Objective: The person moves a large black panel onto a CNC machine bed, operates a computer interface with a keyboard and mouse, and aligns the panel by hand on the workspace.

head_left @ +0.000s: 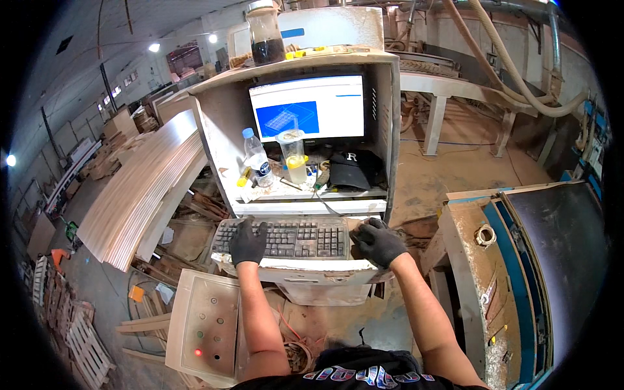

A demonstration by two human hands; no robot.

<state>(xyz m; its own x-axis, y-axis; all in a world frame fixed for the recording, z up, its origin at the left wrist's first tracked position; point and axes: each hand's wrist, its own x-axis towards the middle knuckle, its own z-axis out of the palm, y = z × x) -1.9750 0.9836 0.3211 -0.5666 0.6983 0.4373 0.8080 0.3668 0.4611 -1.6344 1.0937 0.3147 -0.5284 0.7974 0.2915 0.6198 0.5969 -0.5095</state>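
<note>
The keyboard (292, 240) is carried by the tray (305, 265), set from the left corner to past the middle, with dust seen on its keys. Its left end is partly covered by the left hand (248, 243), dark-gloved and palm down; the grip is loosely spread, with the fingers laid over the keys and nothing seen pinched. At the tray's right end, just beside the keyboard, the right hand (378, 243) is placed, likewise gloved; whether anything is gripped under the palm cannot be told. Above, the screen (341, 117) is framed by the cabinet (217, 146), and a line drawing on blue is shown at its lower left. On the shelf (273, 195) below the screen, the bottle (255, 156) is stood toward the left edge, the cup (296, 168) near the middle, and the black cap (354, 171) is laid toward the right edge. The jar (267, 49), partly filled with dark liquid, is placed near the front edge of the cabinet's top. To the lower left, a red light (198, 351) is seen lit on the control box (195, 328)
</note>
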